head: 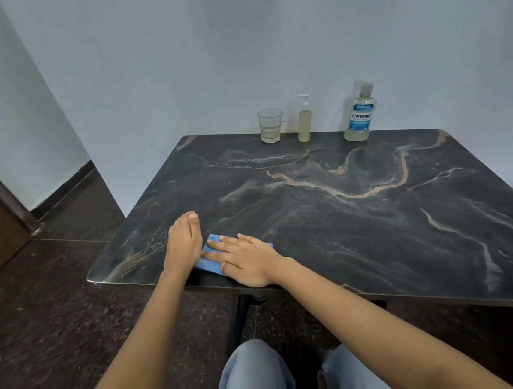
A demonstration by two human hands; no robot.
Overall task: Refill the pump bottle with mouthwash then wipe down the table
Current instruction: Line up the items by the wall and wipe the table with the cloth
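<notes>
Both hands are down at the near left corner of the dark marbled tabletop (346, 232). The right hand (246, 259) lies flat on the blue cloth (205, 263), palm down, its fingers (228, 242) straight and spread apart, pressing the cloth onto the surface just inside the near edge. Only the cloth's left end and a strip along its far side peek out from under that hand.

The left hand (184, 242) stands on its edge right beside the cloth's left end, thumb on top, fingers close together and gently curved, gripping nothing that shows. It meets the fingertips of the right hand there.

Well apart from all this, three things stand in a row along the far edge by the wall. On the left is a glass (270, 125) with a little pale liquid at the bottom. The pump bottle (304, 119) is in the middle, upright, pump head on, yellowish liquid filling most of it. At the right is the mouthwash bottle (359, 115), capped, with liquid showing only low down.

Below the tabletop, knees in pale trousers (254, 379) over a dark floor (56, 307).
</notes>
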